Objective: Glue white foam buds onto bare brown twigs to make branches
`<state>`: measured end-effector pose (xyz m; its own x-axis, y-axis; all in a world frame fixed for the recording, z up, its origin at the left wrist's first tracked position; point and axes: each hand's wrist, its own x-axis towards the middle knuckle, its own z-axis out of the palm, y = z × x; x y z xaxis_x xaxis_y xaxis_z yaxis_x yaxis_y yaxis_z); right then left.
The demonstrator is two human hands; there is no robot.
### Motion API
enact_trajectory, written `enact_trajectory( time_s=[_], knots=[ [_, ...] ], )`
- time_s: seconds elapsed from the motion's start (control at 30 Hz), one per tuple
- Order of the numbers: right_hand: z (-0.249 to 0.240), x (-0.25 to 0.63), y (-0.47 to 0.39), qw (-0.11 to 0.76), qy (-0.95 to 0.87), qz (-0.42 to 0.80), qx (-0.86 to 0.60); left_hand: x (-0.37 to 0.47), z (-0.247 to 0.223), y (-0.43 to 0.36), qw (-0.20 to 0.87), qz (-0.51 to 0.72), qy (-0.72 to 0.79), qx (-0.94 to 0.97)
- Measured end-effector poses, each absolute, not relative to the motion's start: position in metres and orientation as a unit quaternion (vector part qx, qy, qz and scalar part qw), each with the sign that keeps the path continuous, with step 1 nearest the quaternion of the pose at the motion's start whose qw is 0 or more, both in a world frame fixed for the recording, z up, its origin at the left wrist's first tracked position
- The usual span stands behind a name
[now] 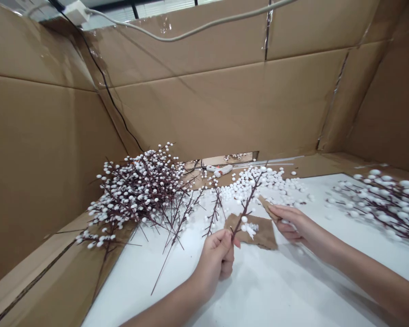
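Observation:
My left hand [215, 260] pinches the lower end of a dark brown artificial berry branch [248, 205], which tilts up to the right. Only a few white berries show on its twigs. Between the thumb and fingers of my right hand [291, 223] is a small strip of brown cardboard [267, 207], its tip near the branch but apart from it. Below and behind the branch, a torn cardboard piece [267, 236] lies on the white board [259, 286] with a whitish, partly clear blob [251, 229] on it. Loose white berries [240, 181] are spread behind both hands.
A big heap of berry branches [139, 186] stands at the left, with several barer stems [182, 220] beside it. More berried branches [388, 204] lie at the right. A white tool [220, 170] with a red light rests at the back. Cardboard walls [197, 109] enclose the board.

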<state>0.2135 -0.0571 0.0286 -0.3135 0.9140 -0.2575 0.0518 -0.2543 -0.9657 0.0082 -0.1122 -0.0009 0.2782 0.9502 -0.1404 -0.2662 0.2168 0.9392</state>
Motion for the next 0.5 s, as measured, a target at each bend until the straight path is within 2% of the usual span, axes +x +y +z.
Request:
enact_trajectory(
  time_s=[0.17,0.5],
  knots=[
    [0.0297,0.2128,-0.0600,0.341,-0.498,0.648,-0.464,0.0060,-0.0007,-0.1068,0.726,0.410,0.376,0.405],
    [0.0344,0.2120,-0.0653,0.335,-0.491,0.661,-0.458,0.0097,0.0027,-0.1064,0.713,0.403,0.410,0.401]
  ],
)
